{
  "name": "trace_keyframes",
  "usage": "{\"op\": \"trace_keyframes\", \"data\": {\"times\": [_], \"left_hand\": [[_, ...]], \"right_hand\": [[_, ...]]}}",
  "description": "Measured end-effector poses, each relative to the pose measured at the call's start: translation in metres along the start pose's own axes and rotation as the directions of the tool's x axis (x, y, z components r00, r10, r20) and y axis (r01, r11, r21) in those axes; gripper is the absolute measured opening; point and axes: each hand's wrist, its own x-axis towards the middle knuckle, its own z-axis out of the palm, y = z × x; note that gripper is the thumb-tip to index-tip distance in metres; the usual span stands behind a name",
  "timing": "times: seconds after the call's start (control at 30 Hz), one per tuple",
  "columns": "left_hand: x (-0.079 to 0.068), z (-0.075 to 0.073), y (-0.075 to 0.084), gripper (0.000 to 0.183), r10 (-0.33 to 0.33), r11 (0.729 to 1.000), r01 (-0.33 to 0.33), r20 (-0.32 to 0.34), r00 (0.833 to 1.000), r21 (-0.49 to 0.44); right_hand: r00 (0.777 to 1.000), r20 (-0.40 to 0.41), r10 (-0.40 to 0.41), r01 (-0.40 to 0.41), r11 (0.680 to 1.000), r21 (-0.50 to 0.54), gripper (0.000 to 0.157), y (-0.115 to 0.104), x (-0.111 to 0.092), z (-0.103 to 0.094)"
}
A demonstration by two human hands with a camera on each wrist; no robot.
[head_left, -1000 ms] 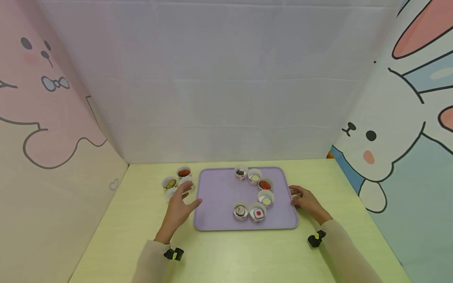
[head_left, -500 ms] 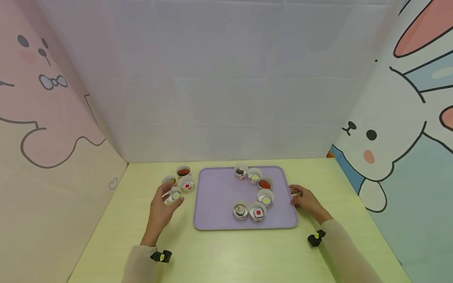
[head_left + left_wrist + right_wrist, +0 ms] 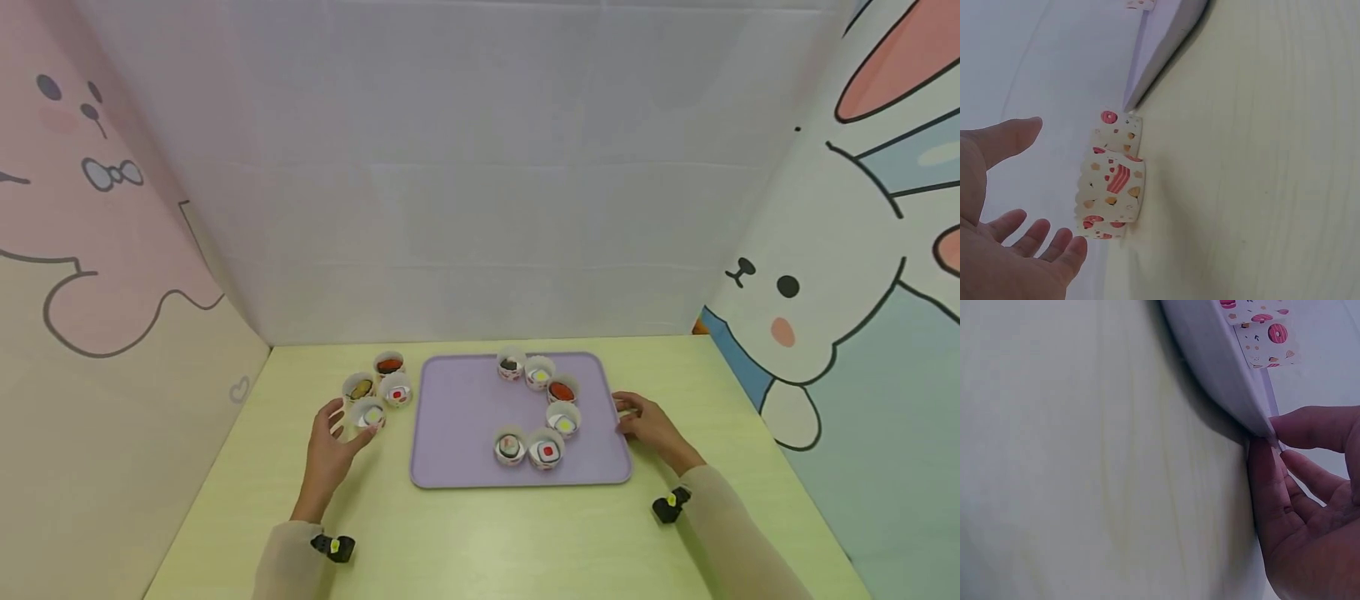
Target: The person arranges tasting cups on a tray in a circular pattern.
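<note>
My left hand (image 3: 330,450) is spread beside a paper cup (image 3: 368,415) holding a white sushi piece with a yellow centre. In the left wrist view, thumb and fingers stand apart with a gap to the patterned cup (image 3: 1113,187). Behind it stand cups with a yellow-topped piece (image 3: 360,388), a red-topped piece (image 3: 389,365) and a red-centred roll (image 3: 397,390). My right hand (image 3: 654,433) pinches the right edge of the lilac tray (image 3: 457,417); in the right wrist view its thumb lies over the tray rim (image 3: 1235,394), with a finger below.
Several sushi cups stand on the tray in a curve, among them a red-topped cup (image 3: 562,392), a red-centred cup (image 3: 546,451) and a cup at the back (image 3: 511,365). The pale table (image 3: 480,542) is bounded by a white back wall (image 3: 480,208) and printed side walls.
My left hand has moved left and toward me from the red-centred cup to the nearest yellow-centred cup, which shifted slightly left. The right hand keeps its grip on the tray.
</note>
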Motion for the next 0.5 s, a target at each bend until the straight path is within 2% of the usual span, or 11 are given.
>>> {"op": "trace_keyframes", "data": {"times": [0.27, 0.5], "left_hand": [[0.008, 0.006, -0.014, 0.081, -0.095, 0.995, 0.095, 0.031, 0.995, -0.019], [0.013, 0.011, -0.023, 0.077, -0.096, 0.995, 0.097, 0.029, 0.995, -0.021]], "right_hand": [[1.0, -0.005, 0.018, -0.018, 1.0, -0.011, 0.066, -0.002, -0.001, 0.001], [0.999, -0.006, 0.051, -0.051, 0.999, -0.018, 0.067, -0.005, -0.001, 0.001]]}}
